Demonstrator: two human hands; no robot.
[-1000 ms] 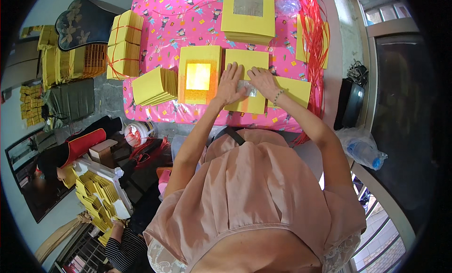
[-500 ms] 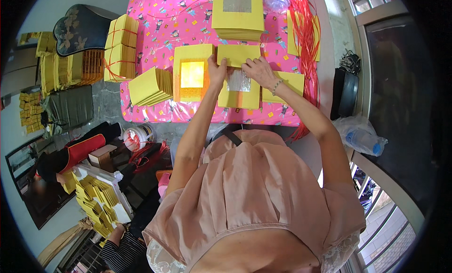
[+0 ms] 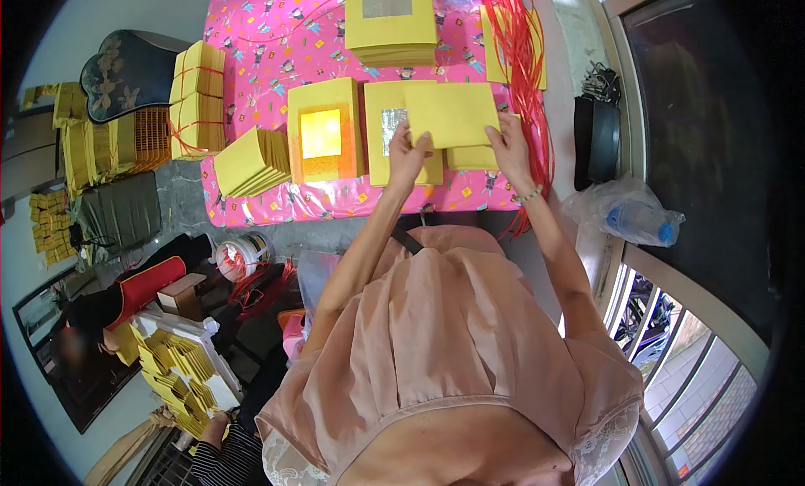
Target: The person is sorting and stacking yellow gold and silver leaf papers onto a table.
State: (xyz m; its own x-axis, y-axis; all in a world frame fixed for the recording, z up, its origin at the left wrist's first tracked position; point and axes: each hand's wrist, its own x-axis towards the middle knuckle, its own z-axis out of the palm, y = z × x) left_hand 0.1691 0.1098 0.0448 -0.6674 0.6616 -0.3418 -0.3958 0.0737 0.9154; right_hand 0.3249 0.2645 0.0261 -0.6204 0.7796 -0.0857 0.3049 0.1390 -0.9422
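Between my two hands is a folded yellow paper [image 3: 453, 114], held just above the tabletop. My left hand [image 3: 408, 157] pinches its near left corner, and my right hand [image 3: 513, 146] grips its right edge. The paper partly covers a stack of yellow sheets with a silver panel [image 3: 380, 163]. Below its right part, more yellow paper [image 3: 471, 158] shows on the table. To the left of the silver-panelled stack stands another yellow stack with a gold and orange panel [image 3: 323, 134]. Farther left, several folded yellow papers [image 3: 251, 163] lie fanned in a pile.
A pink patterned cloth [image 3: 277, 109] covers the table. A large yellow stack [image 3: 390, 41] sits at the back, tied bundles [image 3: 199, 100] at the left edge. Red plastic strands [image 3: 527, 58] hang at the right. Lower left, co-workers handle yellow papers [image 3: 176, 364].
The yellow paper has come off the silver-panelled stack and shifted right. My right hand has moved from the stack to the paper's right edge. The whole view has shifted slightly.
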